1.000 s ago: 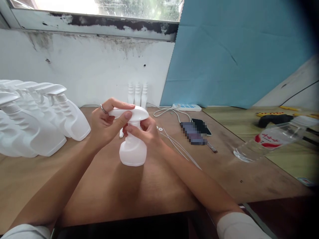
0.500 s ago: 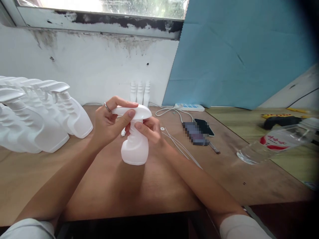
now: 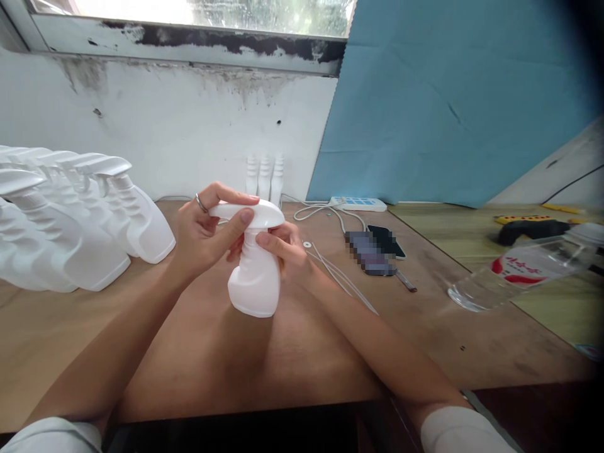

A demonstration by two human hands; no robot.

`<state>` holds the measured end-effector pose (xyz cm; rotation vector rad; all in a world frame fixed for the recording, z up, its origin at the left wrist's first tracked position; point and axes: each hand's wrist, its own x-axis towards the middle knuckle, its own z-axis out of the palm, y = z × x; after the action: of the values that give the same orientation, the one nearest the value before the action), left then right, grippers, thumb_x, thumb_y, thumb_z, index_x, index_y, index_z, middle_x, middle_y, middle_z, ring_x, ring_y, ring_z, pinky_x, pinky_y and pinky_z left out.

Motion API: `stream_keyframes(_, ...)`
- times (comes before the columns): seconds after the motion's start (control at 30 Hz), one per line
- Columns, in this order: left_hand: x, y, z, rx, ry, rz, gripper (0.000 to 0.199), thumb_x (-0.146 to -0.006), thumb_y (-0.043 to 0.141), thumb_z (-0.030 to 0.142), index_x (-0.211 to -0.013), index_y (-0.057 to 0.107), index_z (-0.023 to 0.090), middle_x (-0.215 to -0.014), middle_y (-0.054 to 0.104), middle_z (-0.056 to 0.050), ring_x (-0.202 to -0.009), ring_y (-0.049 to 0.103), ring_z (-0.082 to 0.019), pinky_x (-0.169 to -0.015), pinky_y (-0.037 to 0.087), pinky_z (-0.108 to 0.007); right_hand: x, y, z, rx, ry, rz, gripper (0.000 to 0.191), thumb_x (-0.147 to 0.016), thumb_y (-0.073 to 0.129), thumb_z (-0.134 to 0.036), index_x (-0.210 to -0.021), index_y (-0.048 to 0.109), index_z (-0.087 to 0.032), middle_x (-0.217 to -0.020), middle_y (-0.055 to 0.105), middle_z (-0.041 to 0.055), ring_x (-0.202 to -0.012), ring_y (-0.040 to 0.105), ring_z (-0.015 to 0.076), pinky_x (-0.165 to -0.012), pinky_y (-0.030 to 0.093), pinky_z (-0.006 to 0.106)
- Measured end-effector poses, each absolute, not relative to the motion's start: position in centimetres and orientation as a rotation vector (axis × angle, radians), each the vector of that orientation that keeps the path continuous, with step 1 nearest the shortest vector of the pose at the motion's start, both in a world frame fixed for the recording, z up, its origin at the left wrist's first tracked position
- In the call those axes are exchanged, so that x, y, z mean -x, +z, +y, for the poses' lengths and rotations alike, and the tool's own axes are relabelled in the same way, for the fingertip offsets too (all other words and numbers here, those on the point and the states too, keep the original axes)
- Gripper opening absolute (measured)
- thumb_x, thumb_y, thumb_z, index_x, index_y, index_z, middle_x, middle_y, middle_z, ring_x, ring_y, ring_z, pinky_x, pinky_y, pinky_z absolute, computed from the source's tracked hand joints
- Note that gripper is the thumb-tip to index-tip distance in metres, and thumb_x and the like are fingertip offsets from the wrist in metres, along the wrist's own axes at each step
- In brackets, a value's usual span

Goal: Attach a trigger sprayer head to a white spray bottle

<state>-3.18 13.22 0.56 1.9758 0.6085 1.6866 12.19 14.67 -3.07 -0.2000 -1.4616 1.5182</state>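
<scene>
A white spray bottle (image 3: 255, 286) with a white trigger head (image 3: 267, 215) is between my hands, above the brown table. My left hand (image 3: 202, 229) grips the head from the left, thumb on its near side and fingers over its top. With thumb and fingers closed around the neck just under the head, my right hand (image 3: 287, 251) holds the bottle from the right. The bottle is nearly upright, leaning slightly. My fingers hide the trigger and part of the neck.
Several white spray bottles (image 3: 94, 233) stand in rows at the left. Three white ribbed pieces (image 3: 264, 176) lean by the wall. Rightward lie thin white tubes (image 3: 342, 280), a phone (image 3: 370, 255), a power strip (image 3: 358, 204) and a clear water bottle (image 3: 519, 270).
The bottle's base has dipped a little and the bottle tilts slightly more. My right hand has shifted slightly at the neck; my left hand keeps its grip on the head.
</scene>
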Motion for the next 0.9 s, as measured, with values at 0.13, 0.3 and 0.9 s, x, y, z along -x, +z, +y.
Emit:
stream_keyframes(0.13, 3.27, 0.61, 13.01, -1.984, 1.665, 0.618, 0.016, -0.086, 0.07, 0.036, -0.094, 0.068, 0.022, -0.084, 0.07, -0.001, -0.056, 0.065, -0.01, -0.045, 0.049, -0.023, -11.94, -2.66, 14.45, 0.214, 1.489, -1.468, 0.036, -0.072, 0.081, -0.037, -0.093, 0.059, -0.02, -0.07, 0.065, -0.0002, -0.06, 0.063, 0.0159, -0.057, 0.053, 0.031)
stream_keyframes(0.3, 3.27, 0.66, 12.86, -1.987, 1.637, 0.545, 0.014, -0.087, 0.07, 0.033, -0.095, 0.067, 0.022, -0.086, 0.07, 0.0, -0.047, 0.062, -0.007, -0.041, 0.048, -0.021, -12.01, -3.08, 14.62, 0.091, 1.514, -1.495, 0.028, -0.08, 0.07, -0.042, -0.088, 0.06, -0.017, -0.073, 0.065, 0.0036, -0.062, 0.062, 0.016, -0.056, 0.052, 0.03)
stream_keyframes(0.9, 3.29, 0.74, 13.09, -1.974, 1.643, 0.491, 0.014, -0.086, 0.071, 0.031, -0.094, 0.066, 0.021, -0.087, 0.07, 0.0, -0.041, 0.056, -0.004, -0.04, 0.047, -0.02, -12.34, -3.12, 14.84, 0.003, 1.632, -1.514, 0.029, -0.081, 0.064, -0.035, -0.098, 0.059, -0.013, -0.079, 0.067, 0.0081, -0.07, 0.067, 0.0207, -0.07, 0.056, 0.036)
